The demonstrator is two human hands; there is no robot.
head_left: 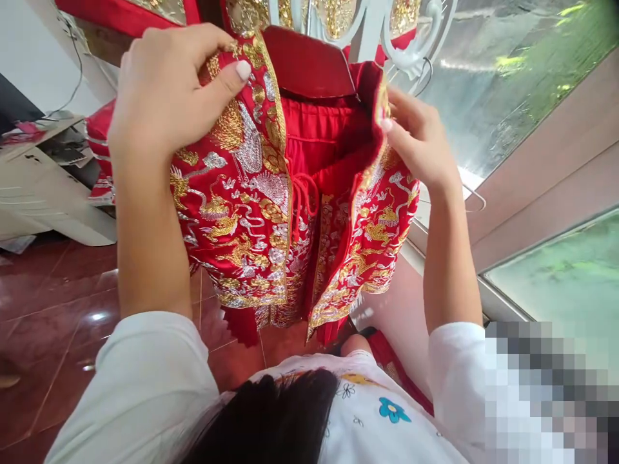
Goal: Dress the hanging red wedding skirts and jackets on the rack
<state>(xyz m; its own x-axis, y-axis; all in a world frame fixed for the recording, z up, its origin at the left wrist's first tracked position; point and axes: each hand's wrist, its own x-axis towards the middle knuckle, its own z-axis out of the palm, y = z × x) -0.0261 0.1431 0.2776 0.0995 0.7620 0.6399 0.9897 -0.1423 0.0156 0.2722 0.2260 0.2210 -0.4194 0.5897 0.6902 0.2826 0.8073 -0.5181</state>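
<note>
A red jacket (242,219) with gold and silver embroidery hangs in front of me, its front open. My left hand (169,84) pinches the jacket's gold-trimmed edge near the left shoulder, thumb on the outside. On the other side, my right hand (418,132) grips the opposite front edge near the collar, with its fingers partly behind the cloth. Between the two edges shows a red gathered skirt (319,125) with a tied red cord (304,193). A flat, dark red panel (309,64) sits at the neck opening.
White scrolled metalwork (372,32) stands behind the jacket, with more red and gold cloth beyond. Glass panes (522,71) with pale frames line the right. A white desk (72,187) holding clutter is at left, over red floor tiles (58,328).
</note>
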